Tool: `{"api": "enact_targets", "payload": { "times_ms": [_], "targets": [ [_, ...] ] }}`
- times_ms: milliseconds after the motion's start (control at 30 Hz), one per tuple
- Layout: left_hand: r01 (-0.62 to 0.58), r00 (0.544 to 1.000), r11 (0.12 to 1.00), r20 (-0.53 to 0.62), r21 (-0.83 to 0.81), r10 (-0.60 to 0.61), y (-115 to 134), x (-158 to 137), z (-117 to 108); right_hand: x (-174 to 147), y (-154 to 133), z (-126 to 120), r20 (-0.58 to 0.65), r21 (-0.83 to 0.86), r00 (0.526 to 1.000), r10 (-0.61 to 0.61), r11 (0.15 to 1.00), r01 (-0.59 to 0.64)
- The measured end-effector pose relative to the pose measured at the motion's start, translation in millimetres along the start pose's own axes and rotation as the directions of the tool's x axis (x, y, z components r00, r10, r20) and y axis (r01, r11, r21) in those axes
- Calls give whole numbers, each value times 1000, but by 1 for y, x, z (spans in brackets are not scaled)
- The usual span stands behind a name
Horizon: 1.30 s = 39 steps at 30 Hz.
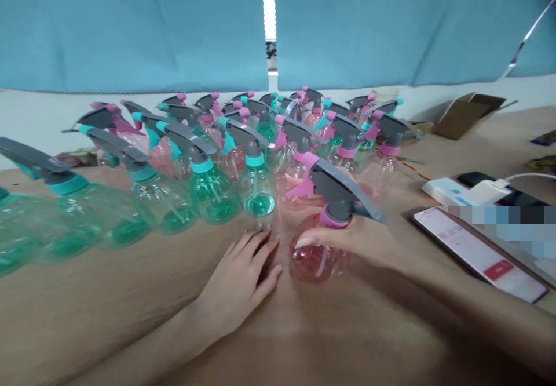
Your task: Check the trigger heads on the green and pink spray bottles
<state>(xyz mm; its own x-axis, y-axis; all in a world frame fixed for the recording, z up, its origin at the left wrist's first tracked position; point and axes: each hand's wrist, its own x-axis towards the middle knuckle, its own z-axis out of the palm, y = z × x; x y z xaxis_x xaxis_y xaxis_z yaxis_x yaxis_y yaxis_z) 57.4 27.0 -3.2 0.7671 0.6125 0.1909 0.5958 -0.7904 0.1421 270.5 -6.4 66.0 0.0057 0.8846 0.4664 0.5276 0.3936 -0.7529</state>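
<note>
My right hand (332, 236) grips a pink spray bottle (310, 261) around its upper body, thumb across the front. The bottle stands at the table's front with a grey and pink spray head, and its clear pink body shows a dip tube. To its left, my left hand (243, 276) lies flat on the brown table (165, 316), fingers stretched out and holding nothing. Just beyond those fingertips is a green-tinted spray bottle (258, 192) with a turquoise collar and some liquid at the bottom. Another green spray bottle (212, 195) stands beside it.
Several more green and pink spray bottles (141, 197) crowd the left and back. On the right lie a lit phone (473, 252), a white charger (467, 192) with a cable, and a dark phone-like slab (521, 195). An open cardboard box (456, 116) sits at the back right below a blue curtain (174, 26).
</note>
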Motion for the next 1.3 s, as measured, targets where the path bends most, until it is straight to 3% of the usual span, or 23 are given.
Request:
{"api": "enact_targets", "payload": {
  "times_ms": [133, 333, 467, 567, 733, 867, 933, 1067, 1300],
  "targets": [
    [6, 1000, 1000, 3, 21, -6, -1, 0, -1, -2, 2, -1, -41, 137, 998, 40, 990, -34],
    [32, 999, 999, -34, 32, -31, 1, 4, 2, -9, 4, -7, -68, 167, 995, 77, 984, -65],
    [46, 998, 999, -32, 27, -45, 9, 10, 5, -17, 15, -26, -56, 174, 993, 107, 980, -96],
    [15, 999, 1000, -32, 10, -14, 20, 18, 7, -24, 29, -50, -168, 160, 974, 154, 979, -127],
    [-89, 996, 996, -27, -7, 89, 43, 37, 14, -38, 50, -110, -429, 198, 858, 282, 956, -215],
    [-137, 991, 990, 2, -18, 137, 60, 55, 21, -37, 59, -153, -673, 116, 723, 152, 988, -100],
    [-156, 988, 987, 8, -30, 156, 67, 64, 24, -27, 65, -167, -720, 81, 686, 102, 995, -63],
    [-202, 979, 978, 1, -60, 203, 77, 83, 29, 3, 92, -178, -721, 8, 689, 77, 995, -102],
    [-235, 972, 969, -9, -83, 235, 83, 101, 35, 43, 142, -175, -699, -160, 714, 35, 966, -204]
  ]
}}
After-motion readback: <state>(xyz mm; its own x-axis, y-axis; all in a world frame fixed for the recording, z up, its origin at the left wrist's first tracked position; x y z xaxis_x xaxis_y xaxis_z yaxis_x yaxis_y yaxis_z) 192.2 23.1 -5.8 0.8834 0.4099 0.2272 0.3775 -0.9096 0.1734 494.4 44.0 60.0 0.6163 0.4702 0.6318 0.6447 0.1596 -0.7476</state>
